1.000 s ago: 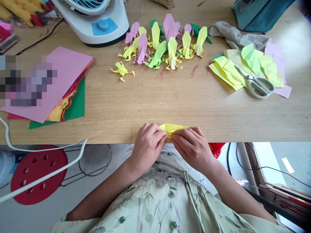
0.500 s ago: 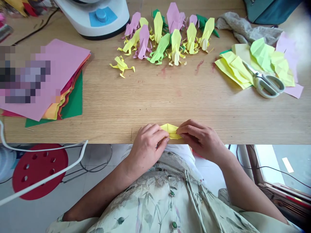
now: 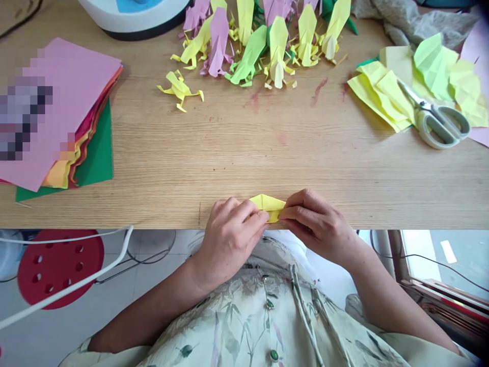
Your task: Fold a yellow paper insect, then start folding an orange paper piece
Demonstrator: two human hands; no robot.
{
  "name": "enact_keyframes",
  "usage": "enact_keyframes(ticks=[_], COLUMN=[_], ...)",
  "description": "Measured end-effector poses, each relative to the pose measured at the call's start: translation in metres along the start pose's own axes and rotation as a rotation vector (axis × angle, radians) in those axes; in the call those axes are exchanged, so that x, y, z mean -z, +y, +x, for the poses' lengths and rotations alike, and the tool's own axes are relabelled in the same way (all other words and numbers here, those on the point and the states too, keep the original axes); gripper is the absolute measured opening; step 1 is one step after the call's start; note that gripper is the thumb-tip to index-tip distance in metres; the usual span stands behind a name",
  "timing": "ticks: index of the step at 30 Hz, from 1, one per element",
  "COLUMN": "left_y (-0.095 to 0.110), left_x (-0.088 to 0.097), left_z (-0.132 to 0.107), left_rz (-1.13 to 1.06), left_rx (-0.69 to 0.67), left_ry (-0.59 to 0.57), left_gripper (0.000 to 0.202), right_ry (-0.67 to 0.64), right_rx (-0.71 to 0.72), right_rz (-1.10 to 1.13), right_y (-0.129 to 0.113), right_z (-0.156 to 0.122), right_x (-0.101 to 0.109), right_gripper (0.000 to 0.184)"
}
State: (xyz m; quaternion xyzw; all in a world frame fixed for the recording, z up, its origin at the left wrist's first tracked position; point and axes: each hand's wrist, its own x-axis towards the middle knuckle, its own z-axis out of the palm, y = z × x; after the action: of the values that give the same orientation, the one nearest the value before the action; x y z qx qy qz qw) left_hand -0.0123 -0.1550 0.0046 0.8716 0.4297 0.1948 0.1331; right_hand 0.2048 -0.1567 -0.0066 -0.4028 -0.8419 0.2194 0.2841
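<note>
A folded piece of yellow paper (image 3: 267, 202) lies at the table's front edge, with a crease running down its middle. My left hand (image 3: 233, 237) pinches its left end, the fingers pressed on the lower fold. On the right end, the thumb and fingers of my right hand (image 3: 319, 221) close round the paper. Both ends of the sheet are hidden under my fingers. Farther back, a small yellow origami figure (image 3: 181, 90) with thin bent legs stands apart from a group of pink, green and yellow origami figures (image 3: 278, 48).
Stacked coloured paper (image 3: 86, 76) lies at the left, green sheet lowest. Scissors (image 3: 437, 120) rest on creased yellow paper (image 3: 382, 94) at the right, near a grey cloth (image 3: 416, 25). A white appliance base (image 3: 103, 15) stands at the back. A red stool (image 3: 61, 270) is below.
The view has tilted down a little, so the things at the back sit higher. My left fingers have shifted slightly rightward along the lower fold; both hands keep hold of the yellow paper.
</note>
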Motion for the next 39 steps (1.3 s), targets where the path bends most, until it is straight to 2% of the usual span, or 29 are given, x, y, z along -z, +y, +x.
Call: enact_keyframes(ticks=[5,12,25,33,39], left_y=[0.005,0.010,0.011,0.014,0.016], left_x=[0.000,-0.002,0.006,0.005,0.005], left_z=[0.001,0.005,0.011,0.015,0.017], left_rz=[-0.038,0.013,0.005,0.057,0.113], left_rx=[0.099,0.175,0.198,0.263,0.245], left_ry=[-0.010,-0.013,-0.121,-0.195,-0.214], left_gripper=[0.013,0.015,0.016,0.015,0.014], right_ry=[0.010,-0.002,-0.045,-0.040,-0.057], right_rx=[0.014,-0.059,-0.187,-0.217,-0.203], right_rz=[-0.108,-0.076,-0.053,-0.055,-0.069], right_y=[0.000,-0.001,-0.007,-0.009,-0.007], right_z=[0.000,0.001,0.005,0.008,0.004], right_x=[0.001,0.003,0.007,0.007,0.010], right_gripper=[0.008,0.008,0.011,0.013,0.012])
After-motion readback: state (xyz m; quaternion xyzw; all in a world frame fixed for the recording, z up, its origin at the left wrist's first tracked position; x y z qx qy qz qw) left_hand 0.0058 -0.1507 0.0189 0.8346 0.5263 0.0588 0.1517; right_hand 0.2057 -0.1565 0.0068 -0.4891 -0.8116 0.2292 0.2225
